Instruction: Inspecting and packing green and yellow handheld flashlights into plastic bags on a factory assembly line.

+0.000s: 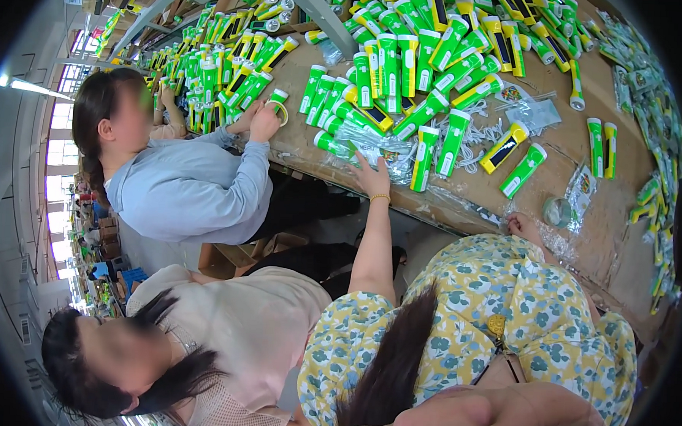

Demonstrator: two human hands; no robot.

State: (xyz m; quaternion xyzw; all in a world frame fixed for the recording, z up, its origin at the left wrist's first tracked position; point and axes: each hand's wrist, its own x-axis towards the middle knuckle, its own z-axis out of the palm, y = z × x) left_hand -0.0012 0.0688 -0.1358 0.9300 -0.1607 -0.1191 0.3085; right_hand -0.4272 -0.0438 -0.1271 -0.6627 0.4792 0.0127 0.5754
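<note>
My left hand [372,176] reaches across the table edge, its fingers spread over a clear plastic bag [393,151] beside a bagged green flashlight [332,144]. Just to its right lie green-and-white flashlights with yellow trim, the nearest being a flashlight [425,159]. At the table's front edge rests my right hand [524,227], fingers curled; whatever they may hold is hidden. Near it are a roll of clear tape [557,211] and a flat clear packet [580,194]. Farther in lie a yellow flashlight with a dark panel [504,148] and a green flashlight [524,171].
A heap of flashlights [432,49] fills the table's far side, with white cables [470,135] in front. Bagged flashlights [656,135] pile up at right. On the left, a co-worker in light blue [194,180] holds a flashlight; another person in beige [237,315] sits nearer.
</note>
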